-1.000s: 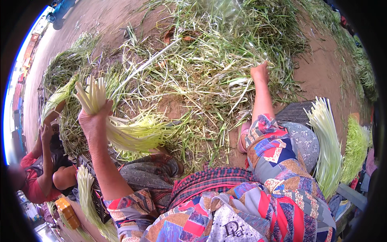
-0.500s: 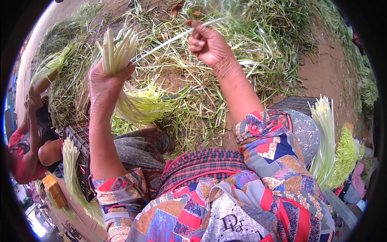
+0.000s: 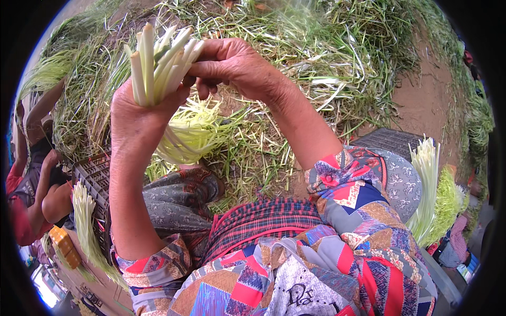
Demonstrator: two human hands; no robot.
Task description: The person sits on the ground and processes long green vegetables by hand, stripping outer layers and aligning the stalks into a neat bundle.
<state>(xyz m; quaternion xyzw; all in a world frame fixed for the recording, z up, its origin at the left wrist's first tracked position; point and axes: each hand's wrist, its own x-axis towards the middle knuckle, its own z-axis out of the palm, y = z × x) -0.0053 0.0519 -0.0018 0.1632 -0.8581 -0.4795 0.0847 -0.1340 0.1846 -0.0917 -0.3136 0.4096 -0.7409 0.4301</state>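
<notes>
My left hand (image 3: 139,113) is closed round a bunch of pale, leek-like stalks (image 3: 158,66). Their thick whitish ends stick up above the fist, and long yellow-green leaves (image 3: 187,138) hang below it. Against the right side of the bunch is my right hand (image 3: 232,68), its thumb and fingers bent in a pinch at the stalks. Exactly which stalk the fingertips hold is hidden.
Cut green leaves (image 3: 337,73) litter the ground ahead. Dark plastic crates stand at my left (image 3: 94,176) and right (image 3: 387,142). Stalk bundles lie at the left (image 3: 87,216) and right (image 3: 426,184). Another person (image 3: 39,184) sits at the far left, near a yellow block-shaped object (image 3: 64,245).
My right hand has come left and inward to the bunch. The long single stalk stretched between the hands no longer shows. My left hand stays closed on the bunch.
</notes>
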